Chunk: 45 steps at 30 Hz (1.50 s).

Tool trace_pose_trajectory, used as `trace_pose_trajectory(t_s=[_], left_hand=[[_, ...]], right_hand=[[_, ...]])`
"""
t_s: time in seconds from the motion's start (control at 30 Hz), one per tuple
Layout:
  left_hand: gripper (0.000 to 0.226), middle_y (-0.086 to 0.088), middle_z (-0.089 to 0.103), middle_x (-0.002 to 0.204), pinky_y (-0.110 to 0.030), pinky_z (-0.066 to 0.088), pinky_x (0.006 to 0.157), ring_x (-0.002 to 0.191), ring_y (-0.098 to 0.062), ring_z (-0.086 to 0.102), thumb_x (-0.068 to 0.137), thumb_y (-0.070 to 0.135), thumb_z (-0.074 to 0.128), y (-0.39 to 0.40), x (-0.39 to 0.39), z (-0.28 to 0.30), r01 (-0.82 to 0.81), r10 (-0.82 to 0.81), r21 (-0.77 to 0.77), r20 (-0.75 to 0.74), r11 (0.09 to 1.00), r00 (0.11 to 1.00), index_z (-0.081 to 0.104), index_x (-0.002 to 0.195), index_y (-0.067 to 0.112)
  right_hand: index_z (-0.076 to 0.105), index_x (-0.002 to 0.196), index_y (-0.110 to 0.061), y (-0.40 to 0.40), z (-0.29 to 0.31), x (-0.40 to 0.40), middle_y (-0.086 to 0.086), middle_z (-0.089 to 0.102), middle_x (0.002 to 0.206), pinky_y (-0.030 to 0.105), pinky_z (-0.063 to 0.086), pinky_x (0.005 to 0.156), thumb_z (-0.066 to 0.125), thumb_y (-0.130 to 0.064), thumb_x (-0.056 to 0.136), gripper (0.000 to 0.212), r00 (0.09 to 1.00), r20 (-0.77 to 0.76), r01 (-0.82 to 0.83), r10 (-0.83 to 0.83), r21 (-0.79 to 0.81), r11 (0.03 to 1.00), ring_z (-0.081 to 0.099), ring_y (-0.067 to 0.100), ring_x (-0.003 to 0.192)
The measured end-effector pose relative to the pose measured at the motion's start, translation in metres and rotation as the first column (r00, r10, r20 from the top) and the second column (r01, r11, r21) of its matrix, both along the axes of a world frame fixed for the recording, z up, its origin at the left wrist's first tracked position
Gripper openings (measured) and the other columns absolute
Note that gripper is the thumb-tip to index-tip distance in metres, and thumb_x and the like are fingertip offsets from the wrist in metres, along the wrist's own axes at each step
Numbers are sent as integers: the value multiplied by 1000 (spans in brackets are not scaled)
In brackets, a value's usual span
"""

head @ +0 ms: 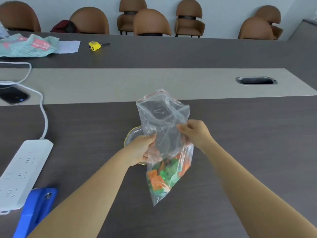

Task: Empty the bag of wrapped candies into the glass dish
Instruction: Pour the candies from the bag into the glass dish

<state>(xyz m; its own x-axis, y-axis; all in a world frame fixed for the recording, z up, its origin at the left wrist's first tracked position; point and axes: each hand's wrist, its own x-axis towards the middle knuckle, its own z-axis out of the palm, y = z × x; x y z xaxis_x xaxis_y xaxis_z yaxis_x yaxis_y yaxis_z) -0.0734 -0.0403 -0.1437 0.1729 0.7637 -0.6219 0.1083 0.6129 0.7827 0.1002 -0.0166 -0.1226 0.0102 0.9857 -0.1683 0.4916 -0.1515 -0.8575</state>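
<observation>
A clear zip bag [163, 117] with a red seal strip is held upright above the table, mouth at the top. Orange and green wrapped candies [164, 176] lie heaped in its lower end. My left hand [143, 148] grips the bag's left side at mid-height. My right hand [194, 133] pinches its right side a little higher. The glass dish [133, 136] with a yellowish rim stands on the table behind my left hand and the bag, mostly hidden by them.
A white power strip [22, 170] with its cable and a blue object [36, 210] lie at the near left. A phone [12, 96] sits further left. A yellow tape measure [94, 46] and teal cloth [25, 46] lie far back. A cable port [256, 80] is at the right.
</observation>
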Motion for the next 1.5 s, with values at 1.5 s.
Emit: trace_pose_trajectory(t_s=[1.5], left_hand=[[36, -11, 66, 120, -32, 62, 70, 90, -22, 72, 86, 27, 58, -88, -57, -18, -265, 344, -242, 396, 933, 852, 60, 117, 9]], right_hand=[[67, 103, -14, -72, -39, -26, 13, 65, 120, 47, 42, 105, 48, -50, 83, 45, 919, -394, -218, 32, -436, 873, 59, 31, 113]])
